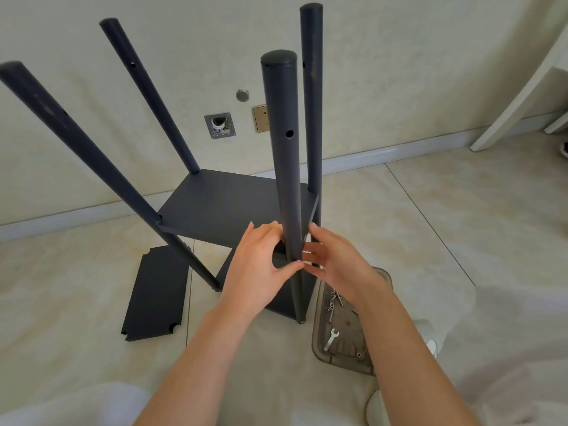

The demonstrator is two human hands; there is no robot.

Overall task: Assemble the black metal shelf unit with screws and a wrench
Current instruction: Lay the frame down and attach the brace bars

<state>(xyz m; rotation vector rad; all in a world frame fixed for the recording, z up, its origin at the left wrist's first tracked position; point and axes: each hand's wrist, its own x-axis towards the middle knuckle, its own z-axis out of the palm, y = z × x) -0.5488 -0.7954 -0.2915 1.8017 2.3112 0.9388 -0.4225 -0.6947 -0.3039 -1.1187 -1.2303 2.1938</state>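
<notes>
The near pole (282,133) is gripped by the left hand (258,269), thumb in front and fingers curled behind, where a corner of the shelf panel (221,207) meets it. The right hand (338,265) is laid against the pole's other side with straight fingers. Whether a screw is held cannot be told. The corner is best kept level and hole-to-hole before tightening. The screws (333,299) and wrench (331,339) are left in the tray (316,342), right of the pole's foot. No writing can be read.
</notes>
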